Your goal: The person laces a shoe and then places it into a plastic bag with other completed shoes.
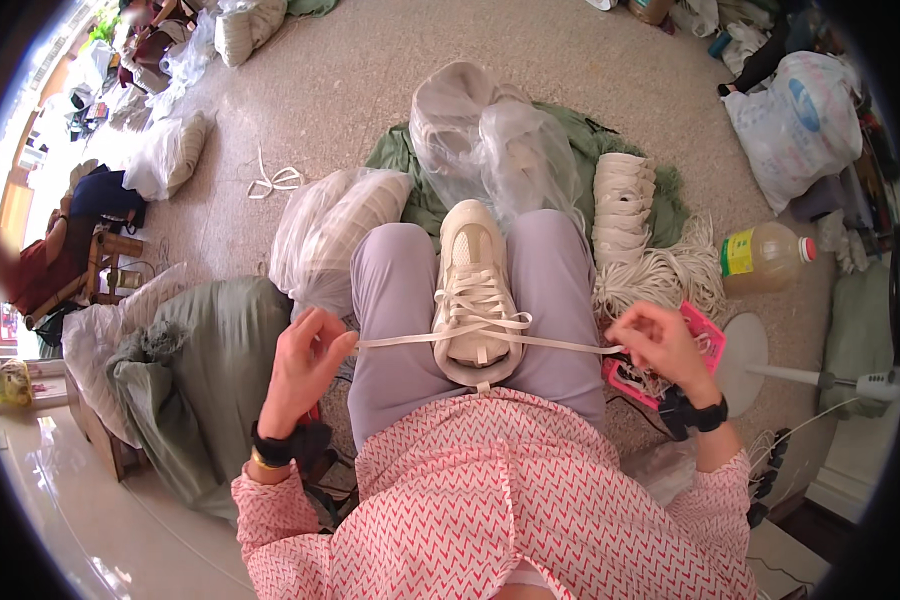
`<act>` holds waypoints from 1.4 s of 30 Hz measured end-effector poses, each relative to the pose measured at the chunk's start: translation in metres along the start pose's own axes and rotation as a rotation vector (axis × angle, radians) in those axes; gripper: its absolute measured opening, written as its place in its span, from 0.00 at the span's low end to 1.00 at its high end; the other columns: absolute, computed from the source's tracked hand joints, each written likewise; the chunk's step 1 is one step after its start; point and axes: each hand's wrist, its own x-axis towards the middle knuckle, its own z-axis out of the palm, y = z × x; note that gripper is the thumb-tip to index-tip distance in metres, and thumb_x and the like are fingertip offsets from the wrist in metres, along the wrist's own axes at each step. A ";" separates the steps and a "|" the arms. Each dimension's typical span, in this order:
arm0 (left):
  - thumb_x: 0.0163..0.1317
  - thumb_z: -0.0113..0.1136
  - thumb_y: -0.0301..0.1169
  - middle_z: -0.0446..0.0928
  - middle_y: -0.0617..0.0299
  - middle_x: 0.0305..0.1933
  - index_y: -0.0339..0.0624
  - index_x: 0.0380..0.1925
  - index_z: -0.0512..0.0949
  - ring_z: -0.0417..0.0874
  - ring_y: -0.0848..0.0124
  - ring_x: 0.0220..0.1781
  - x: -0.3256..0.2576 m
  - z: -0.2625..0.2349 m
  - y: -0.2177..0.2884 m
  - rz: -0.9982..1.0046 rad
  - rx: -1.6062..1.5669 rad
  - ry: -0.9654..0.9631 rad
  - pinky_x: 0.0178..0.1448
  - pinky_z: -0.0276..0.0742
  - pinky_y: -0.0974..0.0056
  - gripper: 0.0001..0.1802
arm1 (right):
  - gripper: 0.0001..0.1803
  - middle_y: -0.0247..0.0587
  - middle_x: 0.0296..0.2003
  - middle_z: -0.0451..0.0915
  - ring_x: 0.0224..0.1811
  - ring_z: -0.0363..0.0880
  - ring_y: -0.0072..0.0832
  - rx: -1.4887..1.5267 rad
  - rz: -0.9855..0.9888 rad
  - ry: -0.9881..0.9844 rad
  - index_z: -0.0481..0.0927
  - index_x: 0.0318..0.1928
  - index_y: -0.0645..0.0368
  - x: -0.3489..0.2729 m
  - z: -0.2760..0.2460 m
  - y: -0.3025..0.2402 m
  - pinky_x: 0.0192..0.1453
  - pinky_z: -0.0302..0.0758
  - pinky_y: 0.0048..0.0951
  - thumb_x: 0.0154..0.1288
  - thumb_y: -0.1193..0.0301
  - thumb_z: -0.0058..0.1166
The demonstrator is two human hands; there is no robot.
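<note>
A cream and beige sneaker [473,250] rests between my thighs, its toe pointing away from me. White shoelaces [410,341] are threaded through its eyelets, and their two ends stretch out sideways, crossing over the tongue with a small loop on the right. My left hand [310,358] pinches one lace end at the left of my knees. At the other side my right hand [662,345] pinches the opposite end, above a pink basket [705,322] with small items in it. Both lace ends are pulled nearly straight.
Bundled white laces [660,275] and a stack of cream shoe parts [622,205] lie right of my knees, beside a bottle of yellowish liquid [765,260]. Plastic bags of shoe parts [335,230] lie ahead. A green cloth sack [210,370] stands left. Another person [45,265] sits far left.
</note>
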 end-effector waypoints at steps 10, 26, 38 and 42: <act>0.59 0.67 0.20 0.78 0.57 0.36 0.36 0.47 0.75 0.80 0.63 0.36 0.058 0.081 0.034 0.362 0.257 0.043 0.40 0.77 0.62 0.16 | 0.13 0.47 0.38 0.82 0.32 0.82 0.45 -0.571 -0.635 0.001 0.80 0.47 0.61 0.060 0.093 -0.027 0.38 0.79 0.42 0.62 0.80 0.63; 0.73 0.59 0.23 0.82 0.67 0.36 0.36 0.41 0.78 0.77 0.81 0.38 0.070 0.065 0.046 -0.016 -0.342 -0.384 0.44 0.73 0.70 0.02 | 0.09 0.36 0.29 0.86 0.20 0.77 0.14 -0.216 -0.371 0.058 0.81 0.49 0.65 0.060 0.098 -0.020 0.22 0.71 0.21 0.72 0.75 0.62; 0.79 0.56 0.29 0.80 0.66 0.43 0.39 0.44 0.75 0.80 0.79 0.46 0.074 0.065 0.046 -0.074 -0.533 -0.526 0.54 0.74 0.70 0.04 | 0.09 0.31 0.23 0.82 0.23 0.77 0.13 -0.128 -0.122 -0.075 0.84 0.38 0.68 0.041 0.090 -0.020 0.27 0.73 0.22 0.70 0.72 0.65; 0.78 0.56 0.26 0.76 0.68 0.43 0.39 0.44 0.74 0.80 0.79 0.46 0.077 0.061 0.046 0.007 -0.538 -0.464 0.54 0.75 0.69 0.03 | 0.08 0.25 0.25 0.81 0.24 0.76 0.10 -0.138 -0.162 -0.124 0.82 0.37 0.64 0.042 0.089 -0.013 0.26 0.72 0.17 0.72 0.72 0.63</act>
